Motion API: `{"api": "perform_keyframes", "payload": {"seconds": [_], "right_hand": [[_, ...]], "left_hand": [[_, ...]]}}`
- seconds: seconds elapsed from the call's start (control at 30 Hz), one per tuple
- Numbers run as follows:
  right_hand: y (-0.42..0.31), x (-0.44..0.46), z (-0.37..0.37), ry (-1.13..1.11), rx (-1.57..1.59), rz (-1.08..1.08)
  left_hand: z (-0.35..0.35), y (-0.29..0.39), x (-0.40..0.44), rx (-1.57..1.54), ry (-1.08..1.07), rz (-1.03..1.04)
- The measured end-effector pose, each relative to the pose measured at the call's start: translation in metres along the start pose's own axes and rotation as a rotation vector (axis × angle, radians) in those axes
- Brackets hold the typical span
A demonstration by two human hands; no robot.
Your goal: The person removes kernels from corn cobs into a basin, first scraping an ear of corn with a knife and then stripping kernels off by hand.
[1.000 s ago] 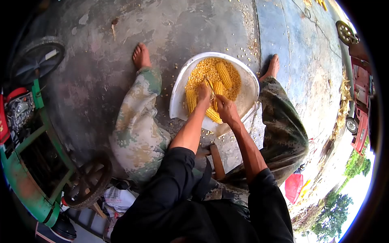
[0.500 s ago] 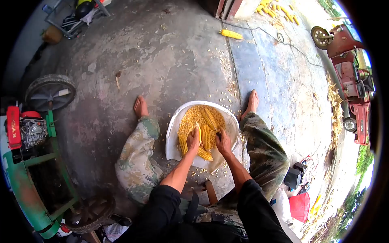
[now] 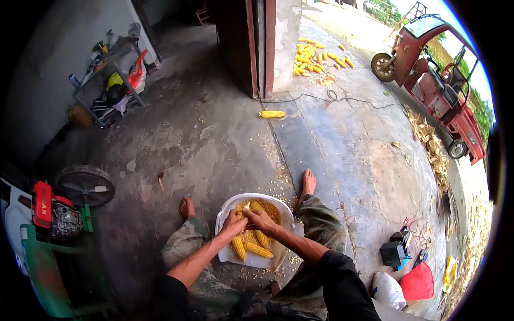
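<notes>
A white basin stands on the floor between my feet, with loose corn kernels and several ears of corn in it. Over the basin my left hand is closed round a corn cob, whose pale tip shows above the fingers. My right hand meets the left one and is closed on the same cob; the two hands hide most of it. Below them in the basin lie one ear of corn and another ear near the left wall.
A single ear of corn lies on the concrete ahead, and a corn pile beyond the doorway. To the left stands a green machine with a red engine. At right are a red bag, a black box and a red three-wheeler.
My hands were apart and have come together on the cob. The view has tilted up, showing more of the doorway, the corn pile and the three-wheeler.
</notes>
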State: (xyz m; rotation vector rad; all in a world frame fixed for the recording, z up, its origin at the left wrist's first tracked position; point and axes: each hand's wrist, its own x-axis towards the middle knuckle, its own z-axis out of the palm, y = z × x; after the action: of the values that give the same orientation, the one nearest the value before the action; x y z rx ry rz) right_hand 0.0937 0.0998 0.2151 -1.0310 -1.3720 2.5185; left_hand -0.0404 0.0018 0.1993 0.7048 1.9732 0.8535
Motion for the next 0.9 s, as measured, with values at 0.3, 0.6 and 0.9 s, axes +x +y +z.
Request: {"api": "perform_keyframes", "payload": {"seconds": [0.3,0.6,0.9], "right_hand": [[-0.032,-0.028,0.001,-0.168,-0.107,-0.145],[-0.023,-0.012,-0.012,0.059,-0.393,-0.268],[-0.052,-0.018,-0.014,0.031,-0.129,-0.187]], "left_hand": [[-0.019,0.038,-0.036,-0.057,-0.001,0.116],[0.003,0.038,-0.002,-0.099,-0.005,0.146],[0.002,0.048,0.004,-0.074,0.058,0.198]]}}
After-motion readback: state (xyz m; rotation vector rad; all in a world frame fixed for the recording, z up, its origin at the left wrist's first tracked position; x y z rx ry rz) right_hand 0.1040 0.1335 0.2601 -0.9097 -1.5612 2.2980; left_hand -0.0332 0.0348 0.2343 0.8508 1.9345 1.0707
